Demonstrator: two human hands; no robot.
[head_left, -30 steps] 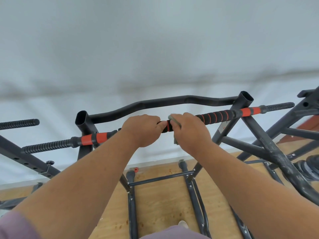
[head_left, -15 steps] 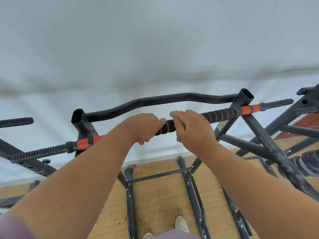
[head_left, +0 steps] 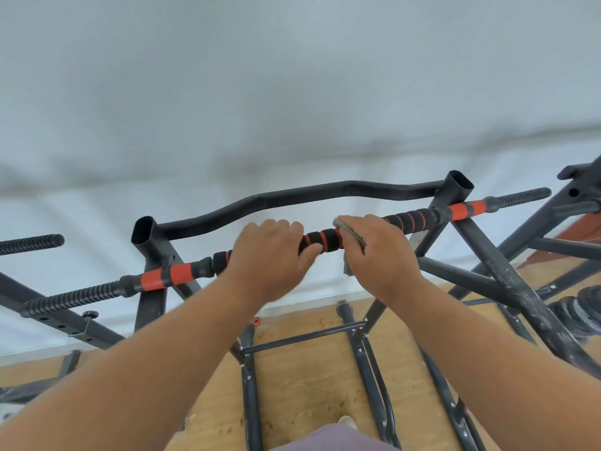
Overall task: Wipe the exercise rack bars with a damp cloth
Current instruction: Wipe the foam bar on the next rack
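While both arms reach up over the rack, the left hand [head_left: 270, 255] curls over the padded bar [head_left: 320, 240], fingers wrapped across the top and the thumb tip showing underneath against the black foam. Just to its right, with a short stretch of black-and-orange grip bare between them, the right hand [head_left: 380, 252] grips the same bar through a grey-green cloth [head_left: 353, 237]; the cloth is bunched under the palm and fingers, one corner hanging down below the bar on the near side. The bar runs from lower left to upper right, crossing two open-topped black uprights, the left upright [head_left: 148, 237] and the right upright [head_left: 455, 187]. Farther off, a curved black bar [head_left: 292, 198] joins those uprights. Below lie the rack's base rails on a wooden floor [head_left: 309, 385], and dark weight plates [head_left: 582, 307] sit at the far right.
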